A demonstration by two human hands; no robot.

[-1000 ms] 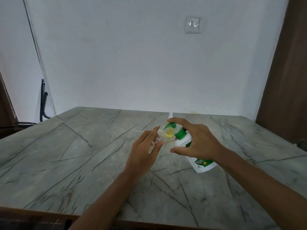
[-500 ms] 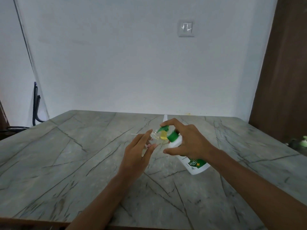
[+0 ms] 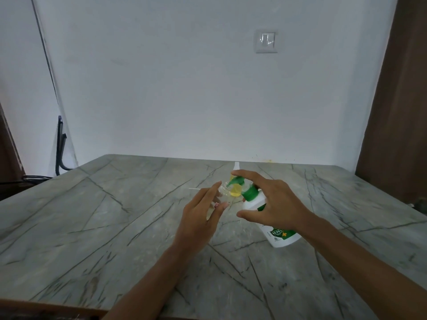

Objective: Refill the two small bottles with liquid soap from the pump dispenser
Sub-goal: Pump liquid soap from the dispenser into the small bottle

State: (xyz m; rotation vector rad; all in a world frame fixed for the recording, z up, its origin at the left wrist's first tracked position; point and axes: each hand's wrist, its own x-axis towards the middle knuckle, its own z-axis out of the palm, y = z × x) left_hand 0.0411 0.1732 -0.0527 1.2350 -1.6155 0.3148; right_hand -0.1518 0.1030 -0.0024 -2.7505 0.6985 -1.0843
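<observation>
While my right hand (image 3: 277, 204) grips the pump dispenser (image 3: 280, 235), thumb on the white body and forefinger curled over the green pump head (image 3: 238, 180), the dispenser leans to the left with its base on the grey veined table (image 3: 104, 227). I see my left hand (image 3: 201, 220) pinching a clear small bottle (image 3: 223, 190) between thumb and nearly straight fingers, its mouth right at the pump nozzle. Most of that bottle is hidden behind the fingers. Just behind the nozzle stands a second small bottle (image 3: 235, 191), holding yellow liquid and topped with a white pointed cap. A thin white stick (image 3: 194, 188) lies on the table near my left fingertips.
</observation>
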